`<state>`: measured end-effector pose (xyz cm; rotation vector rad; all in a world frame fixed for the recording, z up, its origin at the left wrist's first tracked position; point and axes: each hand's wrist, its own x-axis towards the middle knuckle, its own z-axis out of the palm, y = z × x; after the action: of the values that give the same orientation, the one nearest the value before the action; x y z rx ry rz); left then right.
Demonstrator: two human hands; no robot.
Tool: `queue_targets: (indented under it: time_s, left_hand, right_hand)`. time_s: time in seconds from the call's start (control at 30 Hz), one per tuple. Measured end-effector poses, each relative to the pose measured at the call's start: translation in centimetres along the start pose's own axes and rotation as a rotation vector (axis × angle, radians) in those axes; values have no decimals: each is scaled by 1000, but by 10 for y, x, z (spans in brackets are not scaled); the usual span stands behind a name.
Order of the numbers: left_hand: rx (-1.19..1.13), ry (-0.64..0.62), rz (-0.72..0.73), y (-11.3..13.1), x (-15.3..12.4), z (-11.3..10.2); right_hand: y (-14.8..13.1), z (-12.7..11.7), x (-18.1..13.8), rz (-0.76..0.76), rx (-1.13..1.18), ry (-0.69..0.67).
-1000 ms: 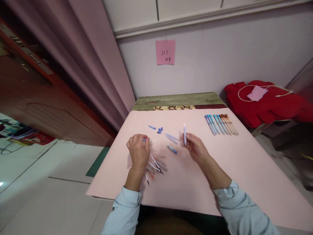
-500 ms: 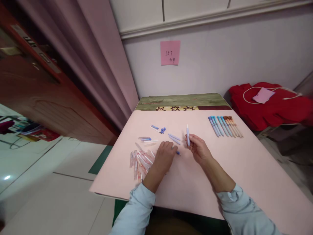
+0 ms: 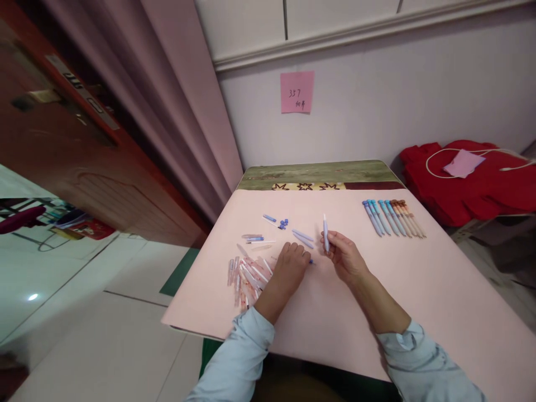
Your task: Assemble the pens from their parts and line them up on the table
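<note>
My right hand [image 3: 345,257] grips a pale blue pen barrel [image 3: 325,230] upright, its tip pointing up. My left hand [image 3: 291,268] rests knuckles-up on the pink table cover [image 3: 377,290], fingers curled over a small blue pen part [image 3: 310,261] that pokes out beside them. Left of that hand lies a heap of pen refills and clear tubes [image 3: 245,273]. Just beyond the hands lie two pale blue barrels [image 3: 302,237], small blue caps [image 3: 283,223] and a few loose parts [image 3: 254,239].
A row of several finished blue and brown pens [image 3: 393,218] lies at the far right of the table. A pink note [image 3: 297,92] hangs on the wall. Red cloth with a white cable [image 3: 469,173] sits to the right. A curtain and wooden door stand at left.
My left hand left the refill heap and moved right, settling over the blue pen part near my right hand. The right hand kept the barrel upright. The view shifted slightly.
</note>
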<state>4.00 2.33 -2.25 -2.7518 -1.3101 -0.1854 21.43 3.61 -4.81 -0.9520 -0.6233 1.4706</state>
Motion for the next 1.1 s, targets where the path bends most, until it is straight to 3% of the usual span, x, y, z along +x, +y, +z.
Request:
queue_targets:
  time_s: [0.1, 0.17, 0.23, 0.37, 0.47, 0.6, 0.8, 1.03, 1.1]
  left_hand:
    - [-110, -17, -66, -3, -1, -11]
    - [-313, -25, -174, -6, -2, -19]
    - [-647, -55, -348, -11, -4, -26]
    - [-1527, -188, -766, -20, -9, -30]
    - [-1951, -44, -914, -21, -9, -25]
    - [-2032, 242, -1006, -20, -4, -12]
    - [-2153, 234, -1002, -14, 3, -3]
    - [-2069, 264, -980, -9, -1, -2]
    - [-2103, 280, -1004, -8, -1, -3]
  right_hand:
    - [-1, 0, 0, 0, -4, -1]
    - [-1, 1, 0, 11, 0, -2]
    - [-2, 2, -1, 27, 14, -9]
    - [-3, 5, -4, 48, 38, -42]
    - [-4, 7, -7, 81, 25, -97]
    - [-3, 9, -10, 166, -25, -241]
    - [0, 10, -14, 226, -143, -441]
    - [0, 6, -10, -10, -334, -240]
    - [-1, 7, -10, -18, -329, -221]
